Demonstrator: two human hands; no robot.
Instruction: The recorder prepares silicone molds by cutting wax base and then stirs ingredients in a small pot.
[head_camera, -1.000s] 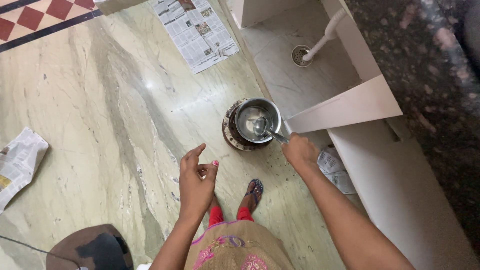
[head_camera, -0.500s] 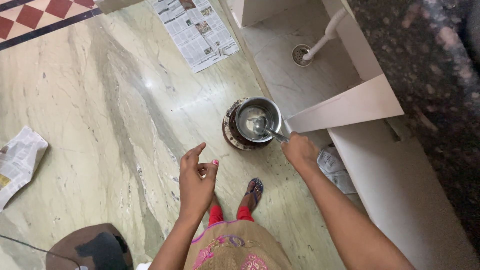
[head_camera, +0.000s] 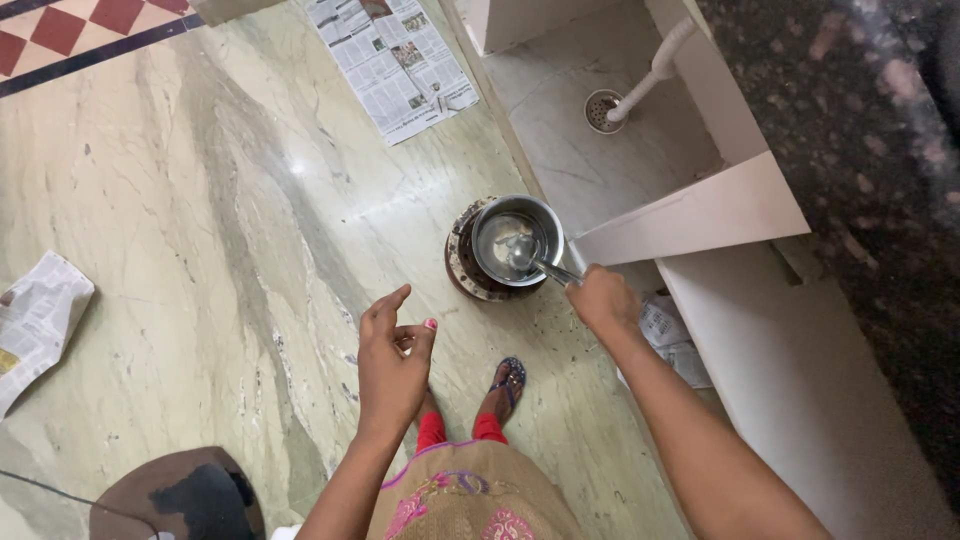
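Pale green marble flooring (head_camera: 200, 230) is filling most of the view, with a dark speckled stone counter (head_camera: 860, 180) running along the right. Nearest the camera, a dark brown rounded object (head_camera: 180, 495) is sitting at the bottom left, and a foot in a dark patterned sandal (head_camera: 508, 382) is standing on the marble. Just above that, the left hand (head_camera: 392, 358) is hovering free over the floor, fingers loosely curled and holding nothing, well apart from the pot. The right hand (head_camera: 604, 300) is closing round the handle of a long steel ladle (head_camera: 535, 262) (only a short stretch of handle is showing past the fingers), whose bowl is resting inside a round shiny steel pot (head_camera: 515, 240). That pot is sitting on a dark round stand (head_camera: 462, 268) on the floor, just beyond the right hand and beside a white-walled washing bay (head_camera: 700, 215). Farther off, a spread newspaper sheet (head_camera: 390, 60) is lying flat, and a crumpled newspaper (head_camera: 35, 320) is lying at the left edge.
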